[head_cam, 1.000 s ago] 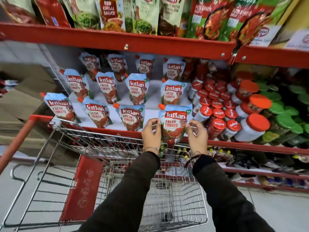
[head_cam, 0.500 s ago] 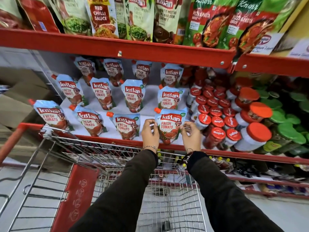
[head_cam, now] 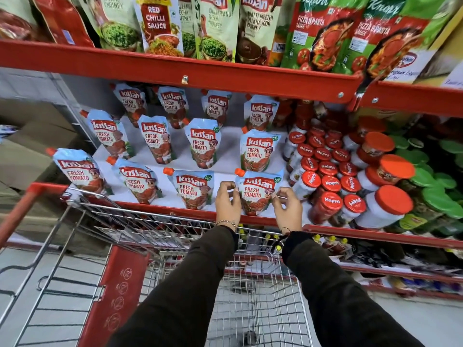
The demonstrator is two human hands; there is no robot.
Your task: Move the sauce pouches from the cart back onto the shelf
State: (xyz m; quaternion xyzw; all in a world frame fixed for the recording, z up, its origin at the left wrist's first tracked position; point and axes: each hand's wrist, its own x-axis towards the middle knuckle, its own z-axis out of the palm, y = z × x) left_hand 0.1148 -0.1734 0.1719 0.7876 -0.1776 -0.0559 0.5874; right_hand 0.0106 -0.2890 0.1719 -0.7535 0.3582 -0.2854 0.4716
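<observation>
top-shelf pouches (head_cam: 160,23): tops cropped | cart (head_cam: 250,309) floor: partly hidden by sleeves, maybe empty

I see the light-blue foil sauce pouch with an orange corner spout and red "Kissan Fresh Tomato" label (head_cam: 256,194) standing upright at the front edge of the red metal shelf with its white deck (head_cam: 230,151), rightmost in the front row. Eleven matching pouches stand there in three staggered rows, all facing me, spouts at upper left. The wire cart with red trim (head_cam: 117,291) sits below the shelf; I can't see any pouches in its basket.
</observation>
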